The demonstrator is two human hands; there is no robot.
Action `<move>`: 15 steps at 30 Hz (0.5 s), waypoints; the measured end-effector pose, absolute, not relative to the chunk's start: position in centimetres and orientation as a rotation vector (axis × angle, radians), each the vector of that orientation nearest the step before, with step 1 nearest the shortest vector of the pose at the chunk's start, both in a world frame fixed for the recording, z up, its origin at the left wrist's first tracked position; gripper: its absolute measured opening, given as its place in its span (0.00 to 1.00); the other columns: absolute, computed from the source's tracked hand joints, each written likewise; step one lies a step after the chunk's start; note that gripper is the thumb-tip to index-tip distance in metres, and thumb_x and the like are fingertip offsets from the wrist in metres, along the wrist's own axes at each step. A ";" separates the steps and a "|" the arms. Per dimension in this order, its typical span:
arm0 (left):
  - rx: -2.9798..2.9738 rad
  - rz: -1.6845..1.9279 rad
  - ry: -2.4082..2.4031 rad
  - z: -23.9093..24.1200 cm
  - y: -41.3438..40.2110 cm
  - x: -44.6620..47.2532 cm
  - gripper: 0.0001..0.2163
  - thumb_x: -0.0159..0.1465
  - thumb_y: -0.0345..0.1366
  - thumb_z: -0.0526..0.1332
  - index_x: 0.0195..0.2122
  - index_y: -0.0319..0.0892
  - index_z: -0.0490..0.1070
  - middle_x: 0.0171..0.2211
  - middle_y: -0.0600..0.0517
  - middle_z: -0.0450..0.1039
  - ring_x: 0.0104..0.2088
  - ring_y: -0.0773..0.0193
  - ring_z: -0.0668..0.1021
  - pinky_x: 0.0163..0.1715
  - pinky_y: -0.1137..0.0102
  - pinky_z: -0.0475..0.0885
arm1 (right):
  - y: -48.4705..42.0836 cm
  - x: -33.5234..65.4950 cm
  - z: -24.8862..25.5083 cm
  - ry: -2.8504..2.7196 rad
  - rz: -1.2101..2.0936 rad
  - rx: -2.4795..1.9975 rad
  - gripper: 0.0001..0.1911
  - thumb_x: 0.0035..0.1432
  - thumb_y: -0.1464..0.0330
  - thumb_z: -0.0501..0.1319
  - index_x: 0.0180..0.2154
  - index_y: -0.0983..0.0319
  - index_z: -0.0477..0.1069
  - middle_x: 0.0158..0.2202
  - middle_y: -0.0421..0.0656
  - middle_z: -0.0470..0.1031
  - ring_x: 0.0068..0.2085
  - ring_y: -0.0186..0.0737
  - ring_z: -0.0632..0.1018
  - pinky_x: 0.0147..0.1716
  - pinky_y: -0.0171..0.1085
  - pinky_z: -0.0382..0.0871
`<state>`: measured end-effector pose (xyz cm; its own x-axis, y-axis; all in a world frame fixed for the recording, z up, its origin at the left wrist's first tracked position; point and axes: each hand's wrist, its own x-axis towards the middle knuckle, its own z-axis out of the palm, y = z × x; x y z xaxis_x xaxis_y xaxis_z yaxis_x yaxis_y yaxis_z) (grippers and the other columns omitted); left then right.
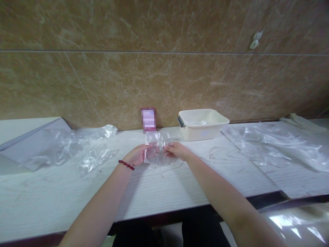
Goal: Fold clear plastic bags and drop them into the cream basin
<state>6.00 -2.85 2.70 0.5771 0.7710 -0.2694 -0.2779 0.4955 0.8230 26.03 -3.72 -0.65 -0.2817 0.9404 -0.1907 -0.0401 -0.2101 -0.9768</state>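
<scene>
A small clear plastic bag [157, 146] is held upright above the white table [159, 192], just in front of me. My left hand [137, 155], with a red bead bracelet at the wrist, grips the bag's left edge. My right hand [177, 151] pinches its right edge. Both hands have their fingers closed on the film. The bag looks crumpled, and I cannot tell if anything is inside it.
A cream plastic tub [202, 124] stands at the back right by the marble wall. A small pink box [148, 120] leans against the wall. Loose clear bags [77, 147] lie at the left, and large plastic sheets [280, 144] cover the right.
</scene>
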 end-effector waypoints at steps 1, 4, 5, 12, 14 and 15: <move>0.836 0.694 0.692 2.7 -2.9 5.9 0.12 0.56 0.26 0.54 0.41 0.36 0.66 0.39 0.44 0.71 0.40 0.60 0.73 0.40 0.65 0.67 | -3.7 26.0 -0.8 -1.245 1.587 -1.165 0.08 0.47 0.65 0.59 0.29 0.64 0.66 0.27 0.42 0.72 0.24 0.30 0.72 0.20 0.27 0.65; 0.874 0.690 0.704 2.8 -2.9 5.7 0.14 0.56 0.25 0.54 0.44 0.37 0.64 0.41 0.44 0.70 0.39 0.61 0.73 0.37 0.67 0.68 | -3.8 25.9 -0.6 -1.226 1.558 -1.147 0.08 0.49 0.66 0.57 0.33 0.62 0.65 0.25 0.40 0.72 0.22 0.28 0.71 0.19 0.27 0.64; 0.886 0.696 0.702 2.8 -2.9 5.6 0.14 0.56 0.25 0.54 0.45 0.38 0.63 0.41 0.44 0.69 0.38 0.61 0.74 0.36 0.67 0.69 | -3.9 25.9 -0.4 -1.226 1.550 -1.127 0.08 0.50 0.67 0.56 0.35 0.61 0.65 0.25 0.40 0.71 0.21 0.28 0.71 0.18 0.27 0.64; 0.907 0.759 0.662 2.2 -2.6 5.5 0.14 0.56 0.26 0.54 0.44 0.41 0.62 0.38 0.46 0.71 0.38 0.62 0.74 0.38 0.68 0.68 | -4.1 25.7 0.5 -1.156 1.495 -1.037 0.07 0.50 0.70 0.54 0.35 0.60 0.64 0.25 0.38 0.71 0.19 0.26 0.67 0.17 0.28 0.60; 0.906 0.772 0.657 2.0 -2.5 5.5 0.12 0.55 0.26 0.55 0.42 0.39 0.63 0.37 0.46 0.71 0.37 0.62 0.74 0.38 0.68 0.68 | -4.0 25.6 0.5 -1.127 1.468 -1.047 0.05 0.47 0.71 0.55 0.30 0.61 0.64 0.24 0.38 0.70 0.18 0.26 0.66 0.16 0.27 0.57; 0.908 0.777 0.657 2.0 -2.5 5.5 0.12 0.55 0.25 0.55 0.41 0.38 0.64 0.36 0.47 0.72 0.36 0.63 0.74 0.38 0.69 0.68 | -4.0 25.6 0.5 -1.124 1.461 -1.040 0.04 0.45 0.71 0.56 0.28 0.62 0.64 0.23 0.37 0.69 0.19 0.26 0.66 0.16 0.27 0.57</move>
<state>5.51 -2.51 1.99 0.5579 0.8122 -0.1705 -0.3023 0.3902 0.8697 25.65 -3.97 0.46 -0.1524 0.9864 -0.0612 -0.1934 -0.0905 -0.9769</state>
